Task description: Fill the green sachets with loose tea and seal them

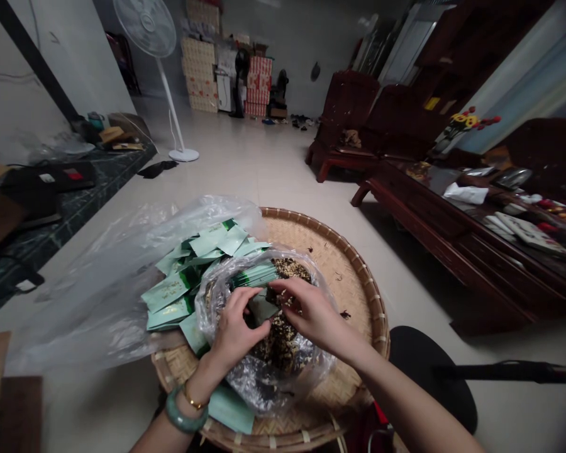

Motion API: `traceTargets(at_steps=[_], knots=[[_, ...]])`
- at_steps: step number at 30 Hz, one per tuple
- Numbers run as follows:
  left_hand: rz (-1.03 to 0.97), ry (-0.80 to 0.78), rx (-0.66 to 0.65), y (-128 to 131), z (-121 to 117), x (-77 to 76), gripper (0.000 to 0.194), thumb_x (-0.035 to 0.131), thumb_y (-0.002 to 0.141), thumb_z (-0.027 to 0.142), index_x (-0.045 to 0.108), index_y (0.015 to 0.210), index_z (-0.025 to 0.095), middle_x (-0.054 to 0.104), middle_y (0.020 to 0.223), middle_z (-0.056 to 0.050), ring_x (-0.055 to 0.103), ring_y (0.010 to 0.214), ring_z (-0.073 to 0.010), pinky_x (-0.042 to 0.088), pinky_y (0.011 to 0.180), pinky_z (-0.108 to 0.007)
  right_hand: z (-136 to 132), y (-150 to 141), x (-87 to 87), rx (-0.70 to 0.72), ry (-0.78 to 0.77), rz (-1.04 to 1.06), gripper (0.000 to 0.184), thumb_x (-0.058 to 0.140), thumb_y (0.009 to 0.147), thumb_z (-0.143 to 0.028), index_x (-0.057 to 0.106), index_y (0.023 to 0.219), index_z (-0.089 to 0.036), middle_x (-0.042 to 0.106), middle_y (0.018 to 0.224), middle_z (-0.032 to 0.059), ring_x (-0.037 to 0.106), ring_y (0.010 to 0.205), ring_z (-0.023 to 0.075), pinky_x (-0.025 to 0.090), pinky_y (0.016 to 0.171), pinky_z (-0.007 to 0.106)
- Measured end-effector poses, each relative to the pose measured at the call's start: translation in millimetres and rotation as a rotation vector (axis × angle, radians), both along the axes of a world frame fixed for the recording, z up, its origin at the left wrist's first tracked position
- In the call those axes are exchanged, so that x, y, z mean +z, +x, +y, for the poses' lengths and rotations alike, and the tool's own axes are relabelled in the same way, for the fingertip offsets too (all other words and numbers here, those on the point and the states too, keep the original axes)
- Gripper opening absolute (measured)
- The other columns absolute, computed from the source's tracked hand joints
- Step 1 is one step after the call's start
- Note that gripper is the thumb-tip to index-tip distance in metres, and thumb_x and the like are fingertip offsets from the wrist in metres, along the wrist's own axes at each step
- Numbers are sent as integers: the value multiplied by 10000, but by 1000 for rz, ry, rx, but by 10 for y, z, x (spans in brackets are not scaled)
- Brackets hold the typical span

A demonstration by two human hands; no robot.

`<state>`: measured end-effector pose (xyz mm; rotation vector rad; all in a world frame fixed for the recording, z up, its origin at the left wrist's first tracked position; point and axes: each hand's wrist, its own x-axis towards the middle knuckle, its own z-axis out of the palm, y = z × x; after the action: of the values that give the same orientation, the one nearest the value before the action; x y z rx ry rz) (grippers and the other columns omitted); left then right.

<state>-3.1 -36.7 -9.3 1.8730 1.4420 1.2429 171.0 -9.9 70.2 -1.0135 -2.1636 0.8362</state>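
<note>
Bamboo tray (358,286): wide, round and woven, with a bound rim; a few dark crumbs lie on its weave, right of the bag.

Clear plastic bag (259,384): crumpled and open-mouthed, in the middle of the tray.

Dark leaf mix (280,346): crumbly, flecked with pale bits, inside the bag; more shows at the far side of the bag's mouth (290,270).

Green sachets (207,248): pale green with dark green edges, heaped and overlapping on the left half of the tray; a tight stack stands in the bag's mouth, and one lies at the near rim.

Plastic sheet (89,296): thin, clear, billowing left of the tray, beside and behind the heap.

Left hand (233,336): fingers curled down at the bag's mouth, against the stack, a jade bangle (183,412) and gold bracelet (193,397) on the wrist.

Right hand (311,314): fingers bent over the mix, just beside the left hand, the two apart; whether either is clamped on something, I cannot tell.

Rest: pedestal fan (146,28) far left, stacked cartons (199,72) far off, dark wooden armchair (344,119) and wooden bench (453,239) right, dark marble bench (75,195) left.
</note>
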Motion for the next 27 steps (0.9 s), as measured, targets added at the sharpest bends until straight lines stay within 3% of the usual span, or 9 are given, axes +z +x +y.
traceTargets(at_steps=[3,8,10,12,14,15,19,24,27], knots=[[8,5,-9,-1,0,-13,456,643,690,137,552,1131,211,578,1082,-73,585,987,-225,530,709,-306,28,-60,21,-23,4,46,433,490,760,-19,593,1108,-253,618,980,46,616,879,177,542,761,340],[1,10,13,-22,20,-36,434,653,696,162,545,1114,197,574,1083,-75,582,982,-224,529,690,-301,61,-31,83,-69,32,140,288,479,836,-65,602,1040,-225,623,961,43,610,899,159,518,759,303],[-11,18,32,-36,33,-34,418,661,699,177,550,1101,192,576,1075,-73,583,964,-219,529,673,-292,38,48,47,-73,3,29,237,499,827,-58,618,973,-202,641,912,33,614,853,156,505,749,298],[-23,31,50,-49,45,-29,402,664,707,192,554,1094,186,579,1065,-72,584,941,-211,527,657,-285,-41,116,-39,55,-79,-224,232,554,782,-40,631,947,-183,652,888,31,619,826,165,495,748,297],[-26,38,62,-60,54,-23,389,664,715,201,558,1089,180,583,1055,-72,585,920,-205,526,647,-280,-173,134,-161,189,-124,-501,350,623,740,-60,617,1069,-179,641,967,58,622,857,195,497,750,309],[-26,37,65,-64,57,-21,387,665,716,202,560,1087,178,585,1051,-71,586,913,-202,525,643,-277,-248,122,-228,183,-119,-611,450,637,733,-72,578,1165,-184,624,1023,76,623,862,206,502,736,313],[-26,32,69,-75,62,-15,383,664,719,198,563,1088,179,586,1053,-65,590,912,-196,529,656,-275,-464,6,-465,200,-14,-800,765,658,722,-54,363,1407,-225,519,1251,149,577,1026,280,516,765,361],[-19,40,96,-93,74,2,380,661,723,202,563,1090,183,590,1053,-62,588,915,-198,523,650,-274,-412,-61,-580,291,158,-722,533,560,870,-134,438,1356,-314,529,1203,121,565,1027,260,518,739,342],[-16,42,119,-104,82,11,374,663,725,216,566,1084,183,591,1052,-63,589,927,-206,523,644,-274,-337,-57,-589,356,210,-689,436,602,867,-228,516,1291,-287,548,1153,115,570,995,254,507,727,329]])
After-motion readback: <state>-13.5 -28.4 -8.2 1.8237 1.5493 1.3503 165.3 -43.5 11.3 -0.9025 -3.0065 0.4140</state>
